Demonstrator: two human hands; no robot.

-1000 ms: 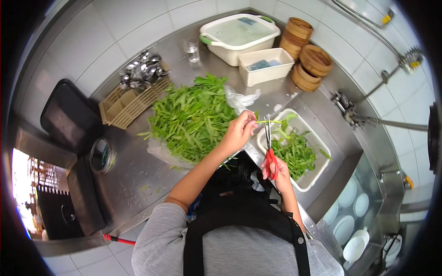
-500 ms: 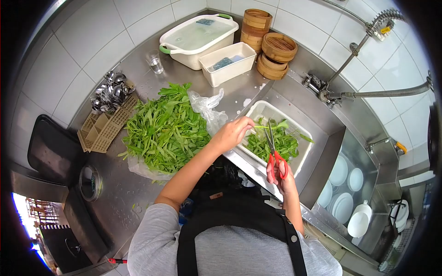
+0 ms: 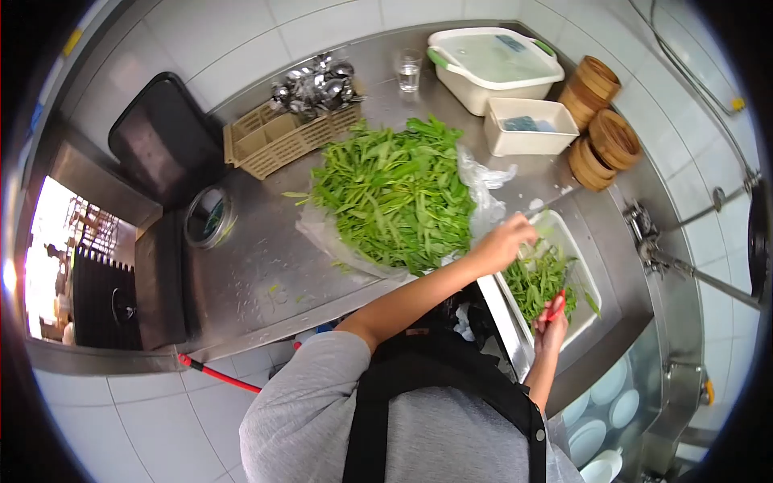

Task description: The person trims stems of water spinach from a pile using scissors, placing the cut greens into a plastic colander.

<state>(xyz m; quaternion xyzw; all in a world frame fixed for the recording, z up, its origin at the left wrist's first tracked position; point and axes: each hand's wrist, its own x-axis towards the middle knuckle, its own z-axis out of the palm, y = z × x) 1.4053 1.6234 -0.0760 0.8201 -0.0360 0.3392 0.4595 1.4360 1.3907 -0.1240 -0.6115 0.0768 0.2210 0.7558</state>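
My right hand grips red-handled scissors, their blades pointing into the leafy greens in a white perforated basket. Above the basket's near left side is my left hand, smeared by motion, its fingers closed together. A pale green blur shows near its fingertips, and I cannot make out what they hold. To the left, a large heap of long-leaved greens lies on a clear plastic bag on the steel counter.
The basket sits in a steel sink. Behind are a white tub, a small white bin, bamboo steamers and a glass. A cutlery rack stands at back left. Plates lie in a second basin.
The view has swung left, so the counter sits further right. The stem plainly seen in my left hand before is now blurred or gone. The scissors, earlier spread around it, look more closed.
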